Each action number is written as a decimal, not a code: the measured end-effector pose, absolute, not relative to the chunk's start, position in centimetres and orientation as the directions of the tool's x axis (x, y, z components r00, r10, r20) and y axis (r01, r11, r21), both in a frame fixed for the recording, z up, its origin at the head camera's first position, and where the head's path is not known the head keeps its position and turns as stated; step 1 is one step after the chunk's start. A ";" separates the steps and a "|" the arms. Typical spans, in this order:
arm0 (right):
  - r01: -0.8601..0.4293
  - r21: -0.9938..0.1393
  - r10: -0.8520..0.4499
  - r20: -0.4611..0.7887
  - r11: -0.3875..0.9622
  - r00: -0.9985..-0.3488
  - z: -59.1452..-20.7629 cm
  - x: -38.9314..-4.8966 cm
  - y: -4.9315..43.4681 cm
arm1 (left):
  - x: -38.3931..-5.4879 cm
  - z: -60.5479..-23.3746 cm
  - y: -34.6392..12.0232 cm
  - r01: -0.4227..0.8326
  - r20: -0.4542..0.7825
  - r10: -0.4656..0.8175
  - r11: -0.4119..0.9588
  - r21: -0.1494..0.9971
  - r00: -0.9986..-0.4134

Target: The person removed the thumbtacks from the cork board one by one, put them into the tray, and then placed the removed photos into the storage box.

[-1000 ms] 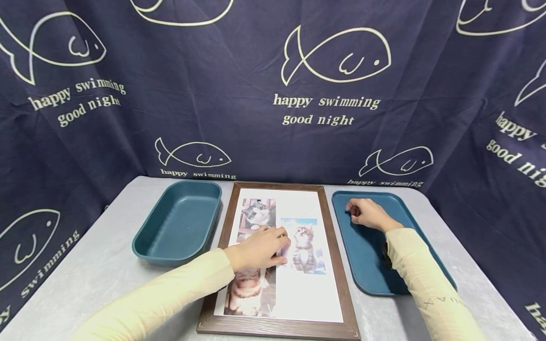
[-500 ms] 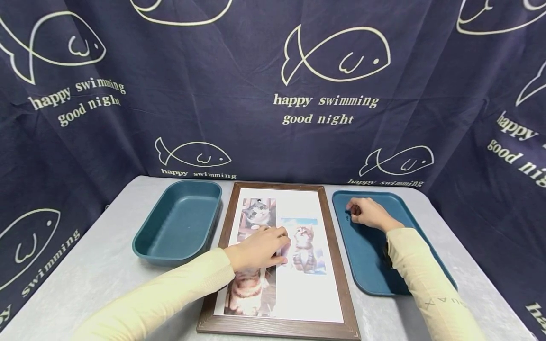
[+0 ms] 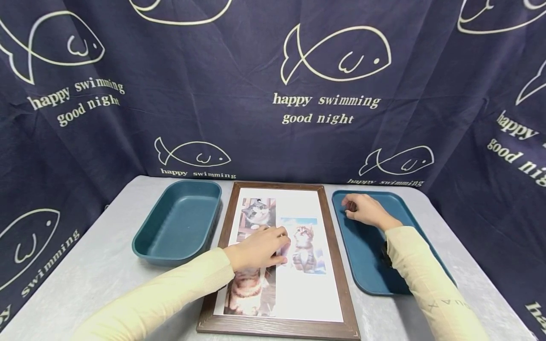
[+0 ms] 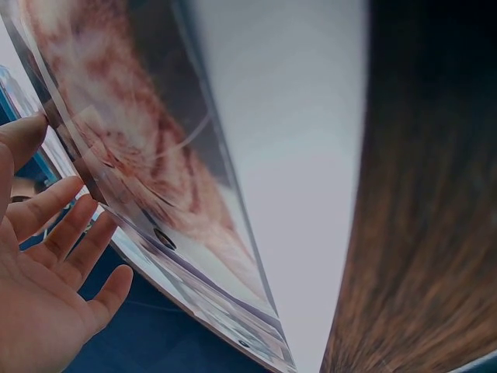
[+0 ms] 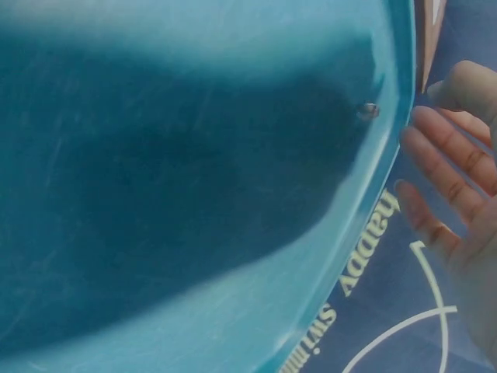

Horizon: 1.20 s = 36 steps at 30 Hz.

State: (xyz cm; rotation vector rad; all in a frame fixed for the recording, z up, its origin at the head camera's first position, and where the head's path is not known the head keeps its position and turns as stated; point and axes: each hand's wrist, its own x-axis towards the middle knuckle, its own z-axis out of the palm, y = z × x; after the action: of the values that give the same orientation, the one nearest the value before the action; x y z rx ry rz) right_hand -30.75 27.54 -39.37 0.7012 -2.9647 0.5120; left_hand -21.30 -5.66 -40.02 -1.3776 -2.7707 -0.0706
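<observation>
A brown-framed board (image 3: 307, 303) bearing cat pictures lies on the table. My left hand (image 3: 260, 246) rests over its middle, beside the kitten picture (image 3: 304, 248); its fingers look loosely spread in the left wrist view. It hides part of the left-hand cat pictures (image 3: 249, 293). My right hand (image 3: 364, 210) is over the far left corner of the flat blue tray (image 3: 362, 265), fingers bent in the head view but loosely extended in the right wrist view. A tiny shiny piece (image 5: 369, 111), too small to identify, lies on the tray near the fingertips.
A deep blue bin (image 3: 179, 227) stands left of the board. The grey table (image 3: 106, 265) ends at a dark blue fish-print curtain (image 3: 256, 118). A small dark round thing (image 4: 165, 238) shows on the cat picture in the left wrist view.
My right hand has shifted slightly left and toward the far edge of the tray, its fingers a bit more apart. The left hand has stayed still.
</observation>
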 end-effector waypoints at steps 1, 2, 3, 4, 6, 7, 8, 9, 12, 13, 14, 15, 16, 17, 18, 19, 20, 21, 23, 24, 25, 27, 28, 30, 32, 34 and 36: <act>-0.449 -0.303 -0.432 0.126 0.841 -0.893 -39.3 -30.7 27.3 | -21.3 -40.0 -5.7 0.797 0.060 0.795 0.604 0.020 -0.604; -0.454 -0.302 -0.437 0.127 0.838 -0.890 -39.2 -30.7 27.1 | -21.3 -40.0 -5.7 0.796 0.058 0.795 0.604 0.019 -0.604; -0.461 -0.300 -0.443 0.129 0.835 -0.887 -39.1 -30.6 26.8 | -21.3 -40.0 -5.7 0.796 0.056 0.794 0.605 0.019 -0.605; -0.468 -0.298 -0.450 0.130 0.832 -0.884 -39.1 -30.6 26.6 | -21.4 -40.0 -5.7 0.794 0.050 0.793 0.607 0.017 -0.607; -0.478 -0.294 -0.459 0.135 0.828 -0.878 -39.0 -30.4 26.0 | -21.4 -40.0 -5.7 0.793 0.048 0.792 0.609 0.013 -0.608; -0.483 -0.290 -0.463 0.139 0.826 -0.875 -39.0 -30.4 25.7 | -21.4 -40.1 -5.7 0.793 0.046 0.792 0.610 0.011 -0.609; -0.490 -0.289 -0.469 0.142 0.822 -0.871 -39.0 -30.3 25.5 | -21.4 -40.1 -5.7 0.793 0.047 0.791 0.610 0.009 -0.609; -0.496 -0.286 -0.474 0.145 0.820 -0.868 -39.0 -30.2 25.2 | -21.4 -40.1 -5.7 0.792 0.047 0.791 0.610 0.008 -0.610; -0.512 -0.285 -0.488 0.156 0.810 -0.859 -39.1 -30.1 24.6 | -21.3 -40.1 -5.7 0.791 0.046 0.790 0.612 0.006 -0.611; -0.519 -0.285 -0.494 0.161 0.806 -0.855 -39.1 -30.0 24.4 | -21.4 -40.1 -5.7 0.792 0.047 0.791 0.611 0.006 -0.611; -0.525 -0.286 -0.499 0.164 0.801 -0.851 -39.1 -29.9 24.2 | -21.4 -40.1 -5.7 0.792 0.047 0.790 0.611 0.006 -0.611; -0.528 -0.286 -0.501 0.167 0.799 -0.849 -39.1 -29.8 24.0 | -21.4 -40.1 -5.7 0.791 0.047 0.790 0.611 0.006 -0.611; -0.533 -0.287 -0.507 0.166 0.796 -0.846 -39.2 -29.7 23.8 | -21.4 -40.1 -5.7 0.792 0.047 0.791 0.611 0.006 -0.610; -0.538 -0.289 -0.511 0.166 0.792 -0.843 -39.2 -29.6 23.6 | -21.4 -40.1 -5.7 0.792 0.047 0.791 0.611 0.005 -0.610; -0.542 -0.290 -0.516 0.167 0.789 -0.840 -39.2 -29.6 23.4 | -21.4 -40.0 -5.7 0.792 0.047 0.791 0.610 0.005 -0.609; -0.547 -0.286 -0.522 0.165 0.787 -0.837 -39.2 -29.5 23.2 | -21.3 -40.0 -5.7 0.793 0.046 0.792 0.610 0.005 -0.609; -0.550 -0.286 -0.525 0.165 0.785 -0.835 -39.2 -29.4 22.9 | -21.3 -40.0 -5.7 0.792 0.044 0.791 0.610 0.007 -0.610; -0.555 -0.284 -0.530 0.166 0.782 -0.832 -39.2 -29.4 22.7 | -21.3 -40.0 -5.7 0.793 0.045 0.792 0.610 0.006 -0.609; -0.566 -0.283 -0.541 0.169 0.774 -0.824 -39.2 -29.3 22.2 | -21.3 -40.0 -5.7 0.794 0.048 0.793 0.608 0.006 -0.608; -0.572 -0.283 -0.546 0.170 0.770 -0.820 -39.2 -29.2 22.0 | -21.2 -40.0 -5.7 0.795 0.050 0.793 0.607 0.007 -0.607; -0.575 -0.283 -0.550 0.169 0.768 -0.818 -39.1 -29.1 21.8 | -21.3 -40.1 -5.7 0.795 0.052 0.794 0.607 0.006 -0.606; -0.579 -0.285 -0.555 0.167 0.764 -0.815 -39.1 -28.9 21.5 | -21.3 -40.1 -5.7 0.796 0.055 0.795 0.605 0.005 -0.605; -0.581 -0.286 -0.558 0.166 0.762 -0.813 -39.1 -28.8 21.3 | -21.3 -40.1 -5.8 0.796 0.055 0.795 0.605 0.007 -0.604; -0.588 -0.288 -0.565 0.167 0.756 -0.808 -39.2 -28.8 21.2 | -21.3 -40.1 -5.7 0.795 0.052 0.794 0.606 0.007 -0.606; -0.594 -0.290 -0.572 0.168 0.750 -0.803 -39.3 -28.8 21.0 | -21.3 -40.0 -5.7 0.794 0.047 0.793 0.608 0.008 -0.608; -0.604 -0.296 -0.580 0.173 0.740 -0.796 -39.5 -28.9 20.9 | -21.2 -39.9 -5.7 0.792 0.043 0.791 0.611 0.007 -0.610; -0.610 -0.306 -0.586 0.177 0.731 -0.791 -39.6 -28.8 20.7 | -21.2 -39.9 -5.7 0.791 0.040 0.790 0.612 0.005 -0.612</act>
State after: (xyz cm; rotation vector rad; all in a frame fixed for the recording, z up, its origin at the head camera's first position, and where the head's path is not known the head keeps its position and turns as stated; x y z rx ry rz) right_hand -28.83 20.66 -39.58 0.9894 -2.8589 0.5419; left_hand -21.21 -5.69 -39.93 -1.3692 -2.7905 -0.0345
